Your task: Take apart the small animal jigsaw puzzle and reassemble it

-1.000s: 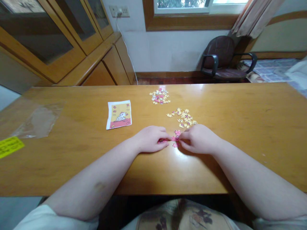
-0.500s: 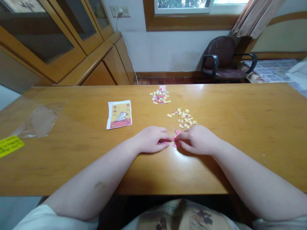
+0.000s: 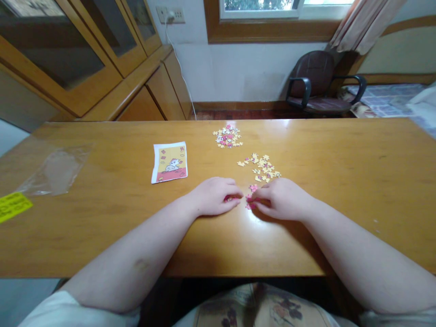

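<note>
My left hand [image 3: 218, 196] rests on the table with its fingers curled round pink jigsaw pieces [image 3: 230, 198], partly hidden under the palm. Just to the right, my right hand [image 3: 279, 199] has its thumb and fingers closed on a pink jigsaw piece [image 3: 250, 199], largely covered by the fingertips. A narrow gap separates the two hands. Above the right fingertips lies another pink piece [image 3: 253, 187]. Beyond them, a loose group of yellow jigsaw pieces [image 3: 264, 167] is spread out. Farther back sits a mixed pile of pink, yellow and white pieces [image 3: 227, 136].
A picture sheet [image 3: 169, 162] with a white cartoon animal lies left of the pieces. At the far left are a clear plastic bag [image 3: 56, 170] and a yellow label [image 3: 15, 206]. Behind the wooden table [image 3: 340, 181] stand a chair [image 3: 315, 81] and a cabinet [image 3: 136, 91].
My left hand has drawn slightly left and up, so the gap between the fingertips of both hands has widened. The right hand stays nearly in place.
</note>
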Action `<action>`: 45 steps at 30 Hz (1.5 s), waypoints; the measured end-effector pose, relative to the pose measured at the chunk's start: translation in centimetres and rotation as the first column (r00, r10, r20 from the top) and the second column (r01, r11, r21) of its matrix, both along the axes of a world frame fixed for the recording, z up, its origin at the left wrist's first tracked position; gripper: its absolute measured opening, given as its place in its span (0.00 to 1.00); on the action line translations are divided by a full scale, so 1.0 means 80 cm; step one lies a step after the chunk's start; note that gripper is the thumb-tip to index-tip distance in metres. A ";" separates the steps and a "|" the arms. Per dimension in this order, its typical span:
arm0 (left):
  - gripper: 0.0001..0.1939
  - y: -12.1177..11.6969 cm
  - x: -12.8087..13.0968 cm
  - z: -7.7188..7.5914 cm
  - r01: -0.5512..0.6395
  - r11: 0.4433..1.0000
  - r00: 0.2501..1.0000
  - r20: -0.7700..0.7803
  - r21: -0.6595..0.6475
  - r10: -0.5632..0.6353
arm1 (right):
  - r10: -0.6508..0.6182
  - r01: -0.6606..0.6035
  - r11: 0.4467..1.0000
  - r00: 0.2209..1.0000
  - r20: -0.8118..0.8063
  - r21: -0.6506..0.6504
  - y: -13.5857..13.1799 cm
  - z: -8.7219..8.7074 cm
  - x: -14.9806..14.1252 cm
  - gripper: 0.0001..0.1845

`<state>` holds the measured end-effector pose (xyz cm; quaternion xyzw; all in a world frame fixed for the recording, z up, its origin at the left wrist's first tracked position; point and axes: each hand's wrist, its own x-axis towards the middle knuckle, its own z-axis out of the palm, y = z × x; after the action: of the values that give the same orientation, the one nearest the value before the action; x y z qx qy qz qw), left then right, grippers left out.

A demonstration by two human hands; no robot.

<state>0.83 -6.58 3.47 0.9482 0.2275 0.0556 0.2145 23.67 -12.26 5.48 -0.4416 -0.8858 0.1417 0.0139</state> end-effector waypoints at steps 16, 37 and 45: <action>0.08 0.004 -0.003 0.004 -0.028 0.999 0.998 -0.049 0.039 0.029 | 0.017 -0.017 0.996 1.000 -0.002 -0.084 -0.009 -0.013 -0.021 0.15; 0.10 0.004 -0.001 0.002 -0.024 0.999 0.998 -0.057 0.025 0.025 | -0.121 0.119 0.993 0.989 0.085 0.027 -0.002 -0.022 -0.033 0.16; 0.10 0.002 -0.001 0.003 -0.020 0.999 0.999 -0.033 0.025 0.021 | -0.130 0.130 0.992 0.988 0.079 0.003 0.000 -0.021 -0.034 0.16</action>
<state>0.77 -6.40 3.67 0.9493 0.2400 0.0447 0.1982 20.96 -12.26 3.81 -0.5037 -0.8549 0.1240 -0.0124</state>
